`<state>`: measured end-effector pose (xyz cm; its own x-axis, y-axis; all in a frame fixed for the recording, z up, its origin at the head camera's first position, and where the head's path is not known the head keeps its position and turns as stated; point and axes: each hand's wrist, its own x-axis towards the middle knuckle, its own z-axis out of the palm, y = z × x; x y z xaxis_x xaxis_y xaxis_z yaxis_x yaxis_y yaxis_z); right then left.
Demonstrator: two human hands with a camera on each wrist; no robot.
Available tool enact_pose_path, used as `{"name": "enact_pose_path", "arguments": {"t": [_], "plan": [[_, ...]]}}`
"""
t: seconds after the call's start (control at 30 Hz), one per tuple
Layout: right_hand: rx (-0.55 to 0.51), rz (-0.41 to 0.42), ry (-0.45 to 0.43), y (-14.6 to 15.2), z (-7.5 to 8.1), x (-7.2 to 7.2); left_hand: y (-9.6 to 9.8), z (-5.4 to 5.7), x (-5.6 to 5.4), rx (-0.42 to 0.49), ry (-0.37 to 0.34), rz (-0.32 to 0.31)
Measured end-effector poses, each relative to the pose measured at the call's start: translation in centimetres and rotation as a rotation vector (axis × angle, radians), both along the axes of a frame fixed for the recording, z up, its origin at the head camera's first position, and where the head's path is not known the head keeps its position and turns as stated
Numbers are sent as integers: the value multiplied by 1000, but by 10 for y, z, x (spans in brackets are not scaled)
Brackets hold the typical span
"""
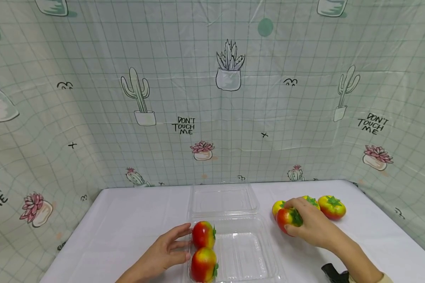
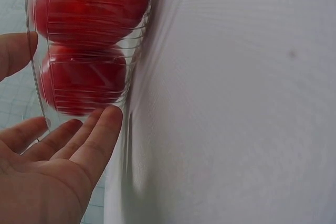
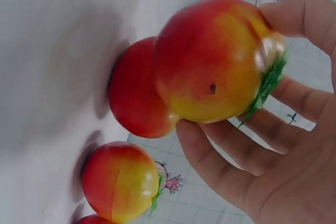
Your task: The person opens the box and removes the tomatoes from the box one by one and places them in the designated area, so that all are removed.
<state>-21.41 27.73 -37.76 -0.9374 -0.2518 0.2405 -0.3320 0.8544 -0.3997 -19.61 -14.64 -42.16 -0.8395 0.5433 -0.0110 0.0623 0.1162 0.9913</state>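
My right hand (image 1: pixel 313 224) grips a red-and-yellow persimmon (image 3: pixel 210 61) with a green leafy top, thumb on one side and fingers on the other. Another persimmon (image 3: pixel 137 90) is partly hidden behind it. A clear plastic clamshell box (image 1: pixel 242 251) stands in the middle of the table, its lid folded back. Along its left side sit two persimmons, a farther one (image 1: pixel 202 234) and a nearer one (image 1: pixel 203 265). Beside that side, my left hand (image 1: pixel 161 251) has its fingers extended, fingertips touching the box's outer wall (image 2: pixel 123 85).
More persimmons stand at the table's right, among them one at the far right (image 1: pixel 332 207) and one partly behind my right hand (image 1: pixel 311 201). The transparent lid (image 1: pixel 224 199) lies behind the box. A printed curtain (image 1: pixel 233 106) encloses the white table (image 1: pixel 134 212).
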Motion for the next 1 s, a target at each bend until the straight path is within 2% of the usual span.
{"name": "enact_pose_path", "arguments": {"t": [0.53, 1.0], "plan": [[79, 48, -85, 4, 5, 3, 0, -1, -1, -2, -19, 11], [113, 57, -132, 4, 2, 3, 1, 0, -1, -11, -15, 10]]}}
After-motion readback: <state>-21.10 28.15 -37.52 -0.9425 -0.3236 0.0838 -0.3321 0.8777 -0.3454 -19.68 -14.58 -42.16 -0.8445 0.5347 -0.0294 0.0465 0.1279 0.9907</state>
